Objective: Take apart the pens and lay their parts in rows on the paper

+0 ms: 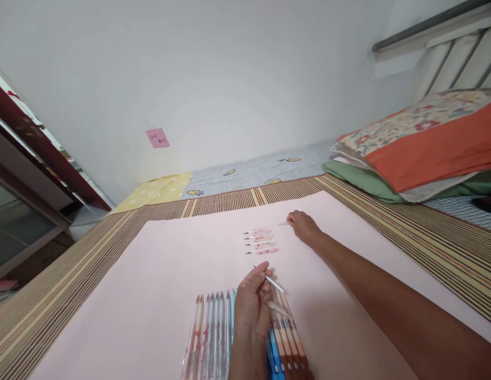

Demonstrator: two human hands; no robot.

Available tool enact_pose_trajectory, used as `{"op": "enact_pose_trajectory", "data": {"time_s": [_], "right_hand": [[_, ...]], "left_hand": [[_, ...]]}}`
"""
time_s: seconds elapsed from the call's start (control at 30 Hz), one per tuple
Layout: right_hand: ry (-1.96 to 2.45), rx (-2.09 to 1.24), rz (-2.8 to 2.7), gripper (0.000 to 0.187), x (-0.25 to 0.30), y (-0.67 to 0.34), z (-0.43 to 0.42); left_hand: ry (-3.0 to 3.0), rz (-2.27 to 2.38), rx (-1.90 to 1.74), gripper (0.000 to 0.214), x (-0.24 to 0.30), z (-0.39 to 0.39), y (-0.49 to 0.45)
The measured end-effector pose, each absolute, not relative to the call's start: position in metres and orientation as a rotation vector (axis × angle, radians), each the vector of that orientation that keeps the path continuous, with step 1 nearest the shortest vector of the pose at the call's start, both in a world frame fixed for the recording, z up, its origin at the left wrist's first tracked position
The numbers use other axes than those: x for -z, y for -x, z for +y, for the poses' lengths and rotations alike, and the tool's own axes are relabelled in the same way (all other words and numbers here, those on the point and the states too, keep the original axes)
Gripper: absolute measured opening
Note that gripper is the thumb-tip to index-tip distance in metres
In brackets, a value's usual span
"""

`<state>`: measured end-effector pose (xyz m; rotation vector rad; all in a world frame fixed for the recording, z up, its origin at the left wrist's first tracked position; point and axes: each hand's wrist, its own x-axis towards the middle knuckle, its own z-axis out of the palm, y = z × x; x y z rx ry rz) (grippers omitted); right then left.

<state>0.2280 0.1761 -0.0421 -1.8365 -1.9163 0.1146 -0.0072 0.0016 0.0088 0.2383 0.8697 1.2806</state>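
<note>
My left hand (252,301) is closed on a slim white pen refill (276,283) with a dark tip, above a row of pens. A clear pen barrel (278,308) sticks out from under its fingers, apparently held in the same hand. My right hand (304,226) reaches farther forward, pinching a small pale pointed piece (283,223), perhaps a pen tip, just above the pale pink sheet. Left of it lie several white refills (261,243) with dark tips, side by side with clear patterned pen parts. Below, clear pens (213,327) and brown-ended pens (295,343) flank my left forearm, which hides some blue ones (275,353).
The pale pink sheet (111,295) lies on a striped mat (43,311). Folded bedding with an orange and floral cover (423,137) is stacked at the right. A white wall (245,79) with a pink note (157,138) stands behind.
</note>
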Motion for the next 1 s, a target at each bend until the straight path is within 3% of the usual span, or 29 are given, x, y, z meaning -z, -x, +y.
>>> {"op": "enact_pose_trajectory", "data": {"time_s": [0.7,0.83,0.93,1.0], "right_hand": [[1.737,-0.2,-1.841,0.028,0.025,-0.231,0.162],[1.471,-0.632,-1.726,0.011,-0.005,-0.197,0.113],[1.252,-1.211,-1.813,0.02,-0.022,-0.164,0.064],[1.179,-1.311,-1.852,0.015,-0.026,-0.149,0.039]], "left_hand": [[-0.238,0.854,-1.319,0.018,-0.007,0.001,0.008],[-0.251,0.923,-1.371,0.02,-0.009,0.002,0.007],[-0.286,0.944,-1.411,0.021,-0.009,0.003,0.005],[-0.297,0.934,-1.428,0.023,-0.008,0.002,0.003]]}}
